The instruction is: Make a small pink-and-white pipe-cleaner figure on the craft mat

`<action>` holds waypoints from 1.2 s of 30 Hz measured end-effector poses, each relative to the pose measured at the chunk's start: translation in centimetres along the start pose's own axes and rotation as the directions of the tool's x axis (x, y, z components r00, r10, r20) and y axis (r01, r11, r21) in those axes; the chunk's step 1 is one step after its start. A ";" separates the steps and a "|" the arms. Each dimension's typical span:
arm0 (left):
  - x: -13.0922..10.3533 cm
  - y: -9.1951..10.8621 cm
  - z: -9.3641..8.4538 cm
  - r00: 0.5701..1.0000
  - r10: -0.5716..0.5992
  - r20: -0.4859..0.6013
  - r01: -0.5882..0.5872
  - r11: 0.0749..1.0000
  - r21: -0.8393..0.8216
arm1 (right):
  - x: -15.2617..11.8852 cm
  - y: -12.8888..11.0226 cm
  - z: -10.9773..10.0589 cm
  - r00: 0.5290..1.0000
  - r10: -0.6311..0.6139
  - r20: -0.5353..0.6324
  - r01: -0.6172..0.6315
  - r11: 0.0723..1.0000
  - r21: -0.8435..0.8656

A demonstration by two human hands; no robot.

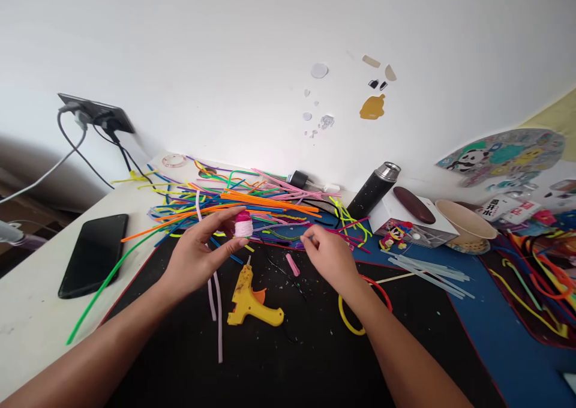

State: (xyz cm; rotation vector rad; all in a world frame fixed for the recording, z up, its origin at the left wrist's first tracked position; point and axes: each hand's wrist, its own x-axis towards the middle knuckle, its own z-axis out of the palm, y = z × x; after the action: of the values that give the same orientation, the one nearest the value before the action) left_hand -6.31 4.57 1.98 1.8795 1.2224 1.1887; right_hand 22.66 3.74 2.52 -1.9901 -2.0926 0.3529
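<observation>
My left hand (197, 249) pinches a small coil of wound pipe cleaner (243, 228), deep pink on top and pale pink below, between thumb and fingers. From beside the coil a pale purple pipe cleaner (282, 225) runs toward my right hand (327, 257). The fingers of that hand are closed in a pinch; whether the strand or something else is between them I cannot tell. Below and between the hands a yellow glue gun (254, 306) lies on the black mat (315, 366). A short folded pink piece (293, 264) rests just left of my right hand.
Behind the hands spreads a heap of coloured pipe cleaners (270, 201). A black phone (94, 255) lies at left. At right are a dark thermos (374, 189), a white box (391, 219), a small figurine (396, 235), clear glue sticks (432, 272) and a yellow-red ring (346, 321).
</observation>
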 end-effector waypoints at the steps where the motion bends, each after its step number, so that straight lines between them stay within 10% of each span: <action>1: -0.1 0.0 0.0 1.000 0.000 -0.002 0.000 1.000 -0.004 | 0.2 -0.1 -0.3 1.000 -0.002 -0.023 0.002 1.000 0.018; 14: -0.5 0.6 -0.2 1.000 0.012 0.012 -0.011 0.999 -0.048 | -2.4 -1.7 2.6 0.979 0.006 0.206 0.010 0.997 -0.076; 25: -0.9 0.5 -0.3 0.994 -0.038 0.100 0.041 0.999 -0.023 | 0.3 -1.8 -0.4 0.998 0.013 -0.068 -0.008 0.997 0.078; 36: -1.2 -0.2 0.1 0.994 -0.032 0.102 0.035 0.999 -0.024 | -7.3 -6.7 1.8 0.880 -0.369 0.299 0.373 0.927 0.044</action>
State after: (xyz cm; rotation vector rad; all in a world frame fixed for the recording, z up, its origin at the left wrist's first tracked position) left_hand -6.56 3.58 1.34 1.8695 1.1734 1.0727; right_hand 16.13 -3.90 2.99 -1.5641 -2.6070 0.5987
